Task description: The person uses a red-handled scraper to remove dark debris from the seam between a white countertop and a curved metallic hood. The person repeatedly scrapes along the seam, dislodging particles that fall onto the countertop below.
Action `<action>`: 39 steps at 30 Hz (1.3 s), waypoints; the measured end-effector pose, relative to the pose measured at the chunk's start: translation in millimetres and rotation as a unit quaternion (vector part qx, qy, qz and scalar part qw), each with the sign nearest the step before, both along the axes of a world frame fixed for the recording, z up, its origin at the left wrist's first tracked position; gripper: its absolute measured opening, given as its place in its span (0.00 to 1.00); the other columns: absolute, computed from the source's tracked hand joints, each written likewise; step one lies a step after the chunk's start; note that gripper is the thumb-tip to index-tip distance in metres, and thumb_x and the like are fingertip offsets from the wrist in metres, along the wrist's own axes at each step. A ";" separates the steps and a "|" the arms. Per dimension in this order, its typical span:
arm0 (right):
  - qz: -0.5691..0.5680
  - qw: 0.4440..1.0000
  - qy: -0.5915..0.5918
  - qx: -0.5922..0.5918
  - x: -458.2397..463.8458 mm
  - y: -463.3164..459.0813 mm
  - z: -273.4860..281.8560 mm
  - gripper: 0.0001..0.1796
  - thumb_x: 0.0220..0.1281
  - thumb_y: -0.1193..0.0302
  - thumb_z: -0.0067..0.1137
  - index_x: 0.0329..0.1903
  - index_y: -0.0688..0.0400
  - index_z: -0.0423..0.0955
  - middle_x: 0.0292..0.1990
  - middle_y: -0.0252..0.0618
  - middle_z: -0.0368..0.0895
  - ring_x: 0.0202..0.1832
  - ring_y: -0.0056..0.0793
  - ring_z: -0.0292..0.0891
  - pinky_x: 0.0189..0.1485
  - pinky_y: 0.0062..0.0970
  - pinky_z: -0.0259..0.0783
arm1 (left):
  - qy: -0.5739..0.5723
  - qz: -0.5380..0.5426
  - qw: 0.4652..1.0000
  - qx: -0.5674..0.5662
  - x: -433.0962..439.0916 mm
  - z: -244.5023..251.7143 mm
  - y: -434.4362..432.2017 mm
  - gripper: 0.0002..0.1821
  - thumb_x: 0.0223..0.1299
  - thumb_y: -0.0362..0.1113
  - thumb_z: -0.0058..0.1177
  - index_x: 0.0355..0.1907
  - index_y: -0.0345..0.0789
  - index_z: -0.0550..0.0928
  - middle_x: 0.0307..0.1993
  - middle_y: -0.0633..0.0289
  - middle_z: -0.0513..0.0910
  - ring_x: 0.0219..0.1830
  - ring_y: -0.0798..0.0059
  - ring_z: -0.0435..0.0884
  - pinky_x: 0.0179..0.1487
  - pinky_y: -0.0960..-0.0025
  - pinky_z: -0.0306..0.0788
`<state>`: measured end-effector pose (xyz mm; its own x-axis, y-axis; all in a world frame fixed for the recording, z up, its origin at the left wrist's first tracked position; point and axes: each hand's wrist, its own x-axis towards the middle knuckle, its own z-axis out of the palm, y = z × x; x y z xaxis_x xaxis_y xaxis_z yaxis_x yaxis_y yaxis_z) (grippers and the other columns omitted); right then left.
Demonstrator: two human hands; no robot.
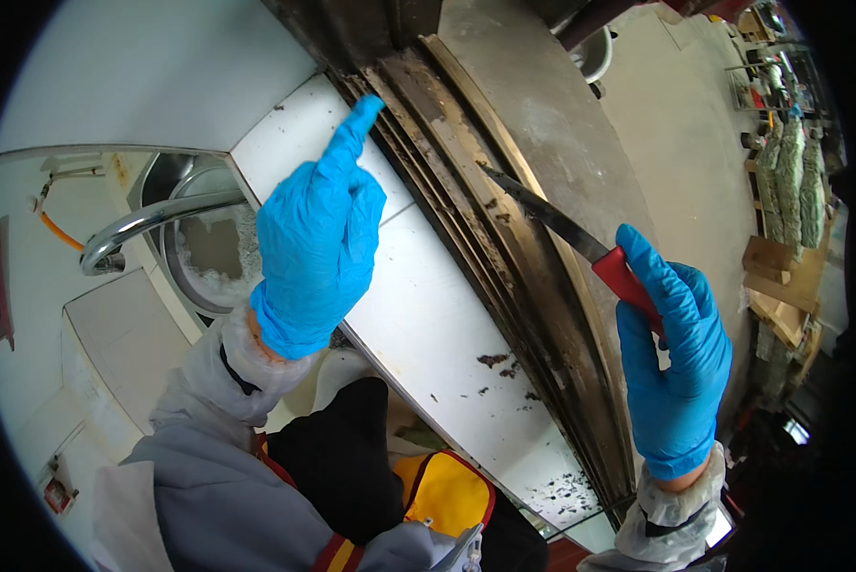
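Note:
A blue glove covers my left hand (320,243), its index finger stretched out with the tip over the inner edge of a dirty window track (542,314). The other fingers are curled, and whether they hold anything cannot be told. My right hand (674,350), also in a blue glove, grips the red handle of a knife (556,222). The dark, soiled blade reaches over the outer rail, its tip above the grimy channel. Brown dirt clumps (493,360) lie on the white tiled sill (442,314) beside the track, with finer crumbs near its lower end.
At left a curved chrome faucet (163,218) reaches over a round metal sink (184,286) holding a basin of sudsy water. A grey ledge (535,107) runs outside the track. Wrapped bundles and wooden boards (785,286) stand at far right.

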<state>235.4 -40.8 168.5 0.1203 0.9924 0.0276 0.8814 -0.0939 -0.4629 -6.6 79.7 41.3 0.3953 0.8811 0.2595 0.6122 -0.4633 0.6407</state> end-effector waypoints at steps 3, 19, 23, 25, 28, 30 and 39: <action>0.003 0.999 0.013 0.030 -5.1 10.7 -10.4 0.30 0.49 0.89 0.62 0.57 0.56 0.78 0.39 0.43 0.81 0.39 0.38 0.81 0.43 0.27 0.76 | -0.068 0.046 0.996 -0.020 -0.5 -3.0 10.1 0.26 0.74 0.32 0.44 0.73 0.35 0.64 0.31 0.69 0.72 0.31 0.84 0.68 0.40 0.78 0.68; 0.061 0.997 0.007 0.035 -44.6 67.5 2.4 0.26 0.49 0.83 0.70 0.53 0.55 0.81 0.43 0.43 0.83 0.42 0.37 0.81 0.42 0.29 0.80 | -0.234 0.040 0.960 -0.151 -5.4 -0.1 10.2 0.19 0.71 0.30 0.48 0.63 0.29 0.72 0.34 0.69 0.73 0.38 0.84 0.69 0.50 0.79 0.66; 0.065 0.996 0.011 0.058 -48.1 72.2 -3.2 0.24 0.49 0.82 0.71 0.52 0.55 0.82 0.39 0.41 0.82 0.39 0.35 0.81 0.39 0.28 0.80 | -0.248 0.039 0.955 -0.157 -5.9 1.5 8.5 0.19 0.71 0.29 0.48 0.63 0.29 0.72 0.34 0.69 0.73 0.37 0.84 0.70 0.49 0.80 0.66; 0.069 0.996 0.009 0.063 -48.1 73.3 -3.7 0.24 0.49 0.82 0.70 0.52 0.54 0.82 0.38 0.41 0.82 0.39 0.35 0.81 0.38 0.28 0.80 | -0.245 0.034 0.959 -0.138 -6.1 0.3 9.3 0.19 0.71 0.28 0.48 0.63 0.29 0.72 0.33 0.69 0.73 0.36 0.85 0.70 0.48 0.80 0.67; 0.073 0.995 -0.011 0.073 -50.4 73.6 -1.3 0.24 0.50 0.82 0.70 0.52 0.54 0.82 0.38 0.40 0.82 0.38 0.35 0.81 0.39 0.28 0.80 | -0.232 0.026 0.971 -0.051 -4.8 -5.0 14.4 0.17 0.68 0.26 0.48 0.59 0.30 0.77 0.25 0.71 0.71 0.23 0.86 0.66 0.27 0.78 0.63; 0.078 0.995 -0.012 0.062 -52.6 73.6 1.0 0.24 0.50 0.82 0.70 0.52 0.54 0.82 0.38 0.40 0.82 0.38 0.35 0.81 0.39 0.28 0.80 | -0.246 0.022 0.968 -0.047 -5.4 -7.4 15.6 0.17 0.68 0.26 0.49 0.59 0.30 0.77 0.25 0.71 0.71 0.23 0.86 0.66 0.27 0.78 0.63; 0.081 0.994 -0.023 0.065 -58.2 77.3 -1.8 0.21 0.53 0.82 0.68 0.51 0.55 0.82 0.41 0.42 0.82 0.42 0.39 0.82 0.43 0.30 0.81 | -0.231 0.020 0.972 -0.047 -6.8 -3.1 16.2 0.18 0.67 0.27 0.51 0.59 0.32 0.77 0.24 0.71 0.72 0.22 0.85 0.67 0.27 0.77 0.64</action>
